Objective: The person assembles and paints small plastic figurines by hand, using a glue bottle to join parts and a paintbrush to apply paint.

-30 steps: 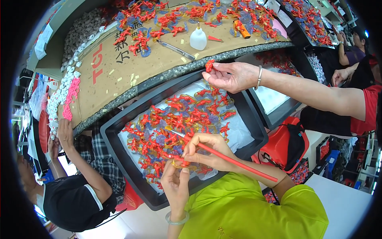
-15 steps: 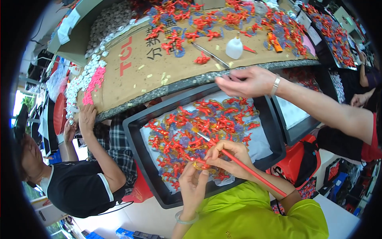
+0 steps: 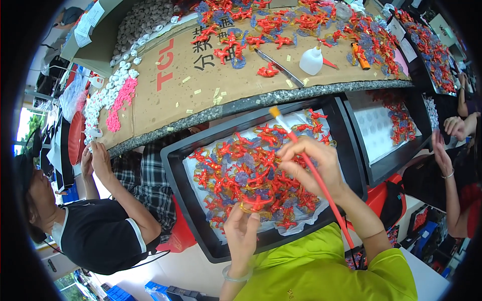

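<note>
The left hand (image 3: 240,232) is pinching a red-and-amber plastic figurine (image 3: 258,202), likely light, stiff, best held edgewise; the right hand (image 3: 325,164) is gripping a red-handled paintbrush (image 3: 329,200).

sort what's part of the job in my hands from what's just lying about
Seemingly part of it:
- red-and-yellow figure, in your left hand
- red-handled brush, in your right hand
- black tray of similar figures

Apparently just lying about:
- white bottle
- slim metal tool
- orange cylinder
</note>
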Available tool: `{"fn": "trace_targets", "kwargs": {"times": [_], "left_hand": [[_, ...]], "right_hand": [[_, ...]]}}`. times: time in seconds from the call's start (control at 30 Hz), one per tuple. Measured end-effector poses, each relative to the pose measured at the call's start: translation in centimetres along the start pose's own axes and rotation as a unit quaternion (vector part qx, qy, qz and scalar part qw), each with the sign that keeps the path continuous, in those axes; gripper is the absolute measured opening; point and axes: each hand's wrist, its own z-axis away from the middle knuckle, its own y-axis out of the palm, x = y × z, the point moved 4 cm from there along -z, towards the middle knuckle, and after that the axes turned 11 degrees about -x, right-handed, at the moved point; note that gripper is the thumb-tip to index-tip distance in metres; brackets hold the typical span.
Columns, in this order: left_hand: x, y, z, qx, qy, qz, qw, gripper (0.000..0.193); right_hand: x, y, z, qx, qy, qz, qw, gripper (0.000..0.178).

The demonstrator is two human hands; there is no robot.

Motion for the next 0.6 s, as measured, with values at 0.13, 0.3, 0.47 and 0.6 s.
{"fn": "trace_targets", "kwargs": {"times": [0.13,0.3,0.47,0.6], "left_hand": [[0.1,-0.5,-0.4,-0.007,-0.004,0.015,1.0,0.02],[0.2,-0.7,-0.6,0.003,-0.002,0.016,1.0,0.02],[0.4,-1.2,-0.5,-0.008,-0.016,0.028,0.999,0.021],[0.1,-1.5,-0.5,-0.011,-0.01,0.037,0.999,0.021]], "right_hand": [[-0.4,-0.6,-2.2,-0.003,-0.048,0.066,0.997,0.014],[-2.2,-0.6,-6.6,-0.017,-0.23,0.245,0.942,0.018],[-5.0,1.0,-11.2,-0.018,-0.285,0.349,0.893,0.022],[-5.3,1.8,-12.6,-0.011,-0.316,0.383,0.868,0.018]]}}
